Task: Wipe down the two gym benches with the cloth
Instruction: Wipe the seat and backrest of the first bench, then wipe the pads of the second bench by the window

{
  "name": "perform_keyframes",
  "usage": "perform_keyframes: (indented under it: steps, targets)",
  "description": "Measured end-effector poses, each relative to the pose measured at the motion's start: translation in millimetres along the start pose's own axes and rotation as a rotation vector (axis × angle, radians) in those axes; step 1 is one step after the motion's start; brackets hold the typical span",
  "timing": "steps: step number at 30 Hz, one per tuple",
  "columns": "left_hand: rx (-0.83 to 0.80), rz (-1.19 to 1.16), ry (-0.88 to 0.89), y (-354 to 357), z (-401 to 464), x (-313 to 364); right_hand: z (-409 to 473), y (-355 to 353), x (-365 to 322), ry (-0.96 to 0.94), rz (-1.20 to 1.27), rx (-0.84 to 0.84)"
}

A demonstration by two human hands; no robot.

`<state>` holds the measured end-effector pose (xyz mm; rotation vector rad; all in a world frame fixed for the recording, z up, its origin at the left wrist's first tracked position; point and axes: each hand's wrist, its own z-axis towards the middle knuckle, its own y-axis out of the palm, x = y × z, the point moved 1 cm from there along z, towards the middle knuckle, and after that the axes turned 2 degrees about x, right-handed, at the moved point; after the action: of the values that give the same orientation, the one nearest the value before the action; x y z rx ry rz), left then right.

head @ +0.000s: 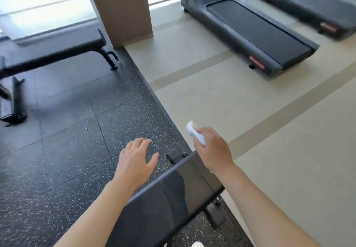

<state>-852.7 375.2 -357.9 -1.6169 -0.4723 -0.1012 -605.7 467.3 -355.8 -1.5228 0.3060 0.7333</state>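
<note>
Ideally the right hand (211, 149), clutching the cloth (195, 132), presses flat along the near bench (173, 194); left hand (135, 162) hovers slack beside it.

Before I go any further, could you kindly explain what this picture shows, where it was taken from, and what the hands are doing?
There is no machine here: a person wears a wide-angle camera on the head, so the one picture looks forward and down at their own bare arms. The room is a gym. The right hand grips a bunched white cloth, held in the air past the end of the near bench, a dark padded bench running up from the bottom edge. The left hand is open, fingers spread, hovering over the speckled black floor mat beside that bench; it holds nothing. A second bench stands farther off at upper left, by the window. At upper right two treadmills sit on the pale floor. The picture is somewhat blurred.
</note>
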Motion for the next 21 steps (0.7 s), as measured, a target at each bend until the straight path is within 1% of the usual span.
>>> perform_keyframes:
  steps: [4,12,17,21]
  targets:
    - [0.082,-0.049,0.029,-63.3,2.9,32.2,13.2,-59.6,-37.3,-0.074,0.001,0.081]
    - [0.207,-0.089,0.067,-164.5,-24.4,81.8,6.3,-160.2,-90.8,-0.168,0.000,0.124]
    - [0.276,-0.100,0.052,-212.5,-43.3,100.9,0.6,-208.9,-112.5,-0.209,0.018,0.180]
    - [0.342,-0.112,0.049,-235.0,-59.6,118.9,-0.2,-236.5,-123.7,-0.246,0.014,0.206]
